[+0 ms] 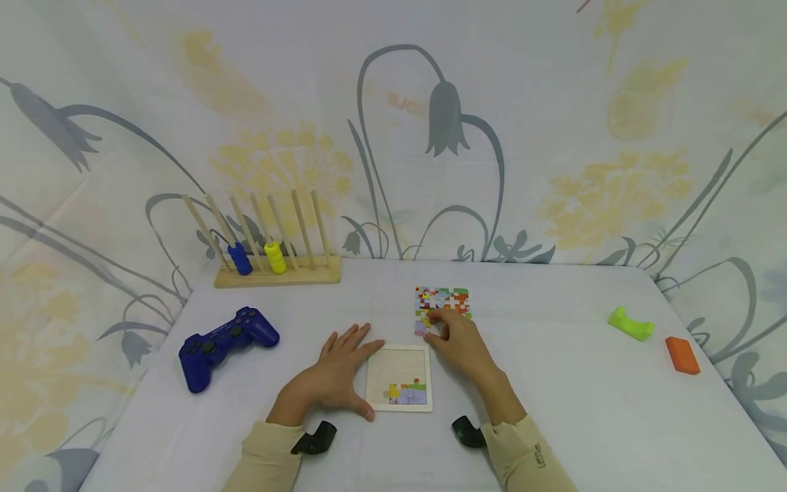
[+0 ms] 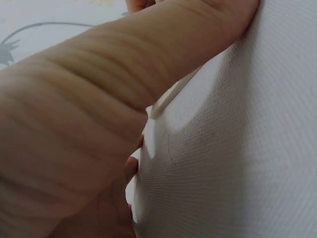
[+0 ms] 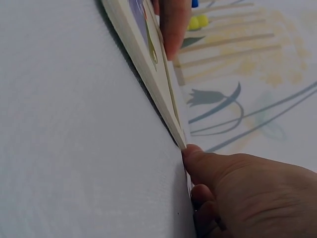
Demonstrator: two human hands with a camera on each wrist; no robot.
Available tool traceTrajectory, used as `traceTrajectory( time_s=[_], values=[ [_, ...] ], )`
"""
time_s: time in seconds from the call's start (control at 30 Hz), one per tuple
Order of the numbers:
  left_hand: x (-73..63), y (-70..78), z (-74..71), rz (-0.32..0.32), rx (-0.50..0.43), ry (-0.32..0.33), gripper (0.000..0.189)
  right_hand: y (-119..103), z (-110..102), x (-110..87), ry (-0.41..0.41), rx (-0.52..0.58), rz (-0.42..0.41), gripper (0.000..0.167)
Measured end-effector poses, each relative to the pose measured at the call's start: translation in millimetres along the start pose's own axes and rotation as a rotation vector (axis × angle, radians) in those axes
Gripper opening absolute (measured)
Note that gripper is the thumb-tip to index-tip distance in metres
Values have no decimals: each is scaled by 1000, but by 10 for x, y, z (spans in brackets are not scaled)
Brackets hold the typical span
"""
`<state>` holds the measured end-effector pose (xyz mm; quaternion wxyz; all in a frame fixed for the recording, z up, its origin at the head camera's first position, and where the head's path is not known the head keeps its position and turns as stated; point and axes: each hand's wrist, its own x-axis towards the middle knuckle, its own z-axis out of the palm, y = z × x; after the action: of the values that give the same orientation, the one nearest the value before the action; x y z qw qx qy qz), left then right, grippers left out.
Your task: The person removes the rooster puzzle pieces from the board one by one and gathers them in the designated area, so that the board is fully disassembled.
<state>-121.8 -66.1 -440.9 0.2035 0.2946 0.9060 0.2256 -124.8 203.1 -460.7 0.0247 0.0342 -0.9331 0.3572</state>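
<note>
A square wooden puzzle tray lies on the white table, with a few joined jigsaw pieces in its lower right corner. My left hand spreads along the tray's left side, index fingertip at the top left corner and thumb by the bottom edge. Just beyond the tray is a colourful block of jigsaw pieces. Over its near left part, my right hand bends its fingers, thumb and index apart at the pieces. Whether it pinches one I cannot tell. The right wrist view shows the right thumb beside the tray's corner.
A blue game controller lies to the left. Behind it stands a wooden peg rack with blue rings and yellow rings. A green curved block and an orange block lie at the far right.
</note>
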Motion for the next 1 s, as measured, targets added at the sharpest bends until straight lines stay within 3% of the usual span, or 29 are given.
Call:
traceTrajectory(
  time_s=[0.33, 0.53, 0.8, 1.0],
  values=[
    [13, 0, 27, 21, -1, -9, 118, -20, -52, -199, 16, 22, -1, 37],
    [-2, -15, 7, 0, 12, -10, 118, -172, -61, -354, -88, 17, -75, 35],
    [5, -39, 2, 9, 3, -10, 119, -324, 4, -492, -292, -20, -192, 40],
    [-5, -28, -8, 19, 3, -8, 118, -389, 45, -516, -356, -26, -243, 43]
  ],
)
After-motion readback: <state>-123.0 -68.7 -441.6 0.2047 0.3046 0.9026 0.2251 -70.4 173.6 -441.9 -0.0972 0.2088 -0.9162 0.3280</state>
